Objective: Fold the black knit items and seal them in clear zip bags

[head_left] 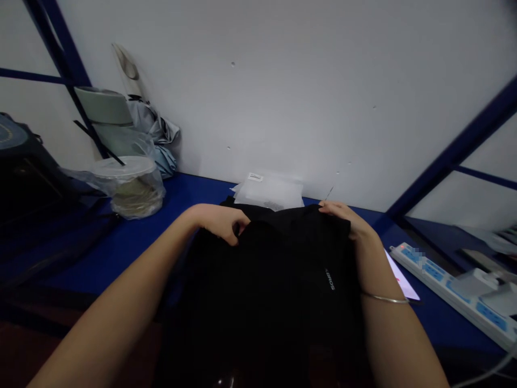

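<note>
Closest to us spreads the black cloth, filling the lower middle of the view, with pale lettering to the right. A thin bracelet rings our right forearm. Near the cloth's upper part, our left hand has thumb and fingers closed on a fold; our right hand lays its fingers over the far edge, but the cloth hides its thumb, so we cannot tell how firmly it grips.

We judge the step in hand to be steadying and arranging this upper edge. The next move seems to call for an even hold on both sides, with the fold kept flat between our hands.

To the right, a lit screen lies beside a power strip on the blue table. Beyond the cloth rests a clear packet, just before the pale wall.
</note>
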`<state>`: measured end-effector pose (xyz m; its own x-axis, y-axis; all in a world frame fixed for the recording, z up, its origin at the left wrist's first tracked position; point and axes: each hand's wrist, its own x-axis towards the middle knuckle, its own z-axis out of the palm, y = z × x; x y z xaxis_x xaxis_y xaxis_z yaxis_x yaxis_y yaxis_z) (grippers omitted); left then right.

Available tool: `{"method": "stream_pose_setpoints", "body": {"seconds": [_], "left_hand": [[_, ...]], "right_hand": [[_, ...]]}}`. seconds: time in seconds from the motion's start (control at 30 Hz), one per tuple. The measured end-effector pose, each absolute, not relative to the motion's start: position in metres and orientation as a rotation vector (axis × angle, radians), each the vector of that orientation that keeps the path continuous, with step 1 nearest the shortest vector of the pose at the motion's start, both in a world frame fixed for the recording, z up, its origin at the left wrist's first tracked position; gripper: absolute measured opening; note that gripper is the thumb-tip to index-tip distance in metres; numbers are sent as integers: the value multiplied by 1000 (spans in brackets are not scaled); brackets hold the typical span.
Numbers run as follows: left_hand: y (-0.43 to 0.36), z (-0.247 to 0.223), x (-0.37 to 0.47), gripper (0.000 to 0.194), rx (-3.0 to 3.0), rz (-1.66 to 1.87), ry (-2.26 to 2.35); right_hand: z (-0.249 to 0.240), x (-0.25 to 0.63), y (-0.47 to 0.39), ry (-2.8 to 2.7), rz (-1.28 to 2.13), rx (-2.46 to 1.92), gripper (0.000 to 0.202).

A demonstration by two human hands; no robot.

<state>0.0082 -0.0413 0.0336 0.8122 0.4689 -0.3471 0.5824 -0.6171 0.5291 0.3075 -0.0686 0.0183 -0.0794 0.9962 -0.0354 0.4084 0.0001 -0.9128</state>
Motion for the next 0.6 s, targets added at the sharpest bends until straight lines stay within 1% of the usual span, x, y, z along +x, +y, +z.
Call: {"method": "stream_pose_setpoints", "body": {"seconds": [0.07,0.17,0.33,0.4,0.47,0.57,0.6], "left_hand": [[-34,36,0,22,2353,-226,850],[-28,38,-9,19,2323,-182,918],[-24,40,-22,22,2300,-121,1037],[-20,41,-30,25,2291,-80,1085],[-16,41,-37,27,2281,-41,1104],[-11,41,-39,28,2319,84,1135],[-10,40,-36,29,2346,153,1153]], "right_hand": [[16,312,-68,-1487,1092,-1527,21],[14,315,-70,-1475,1179,-1558,25],[19,317,-78,-1739,1324,-1434,54],[22,316,-80,-1863,1363,-1396,60],[22,314,-80,-1939,1336,-1394,53],[21,313,-79,-1895,1165,-1461,33],[21,314,-78,-1842,1122,-1470,31]]}}
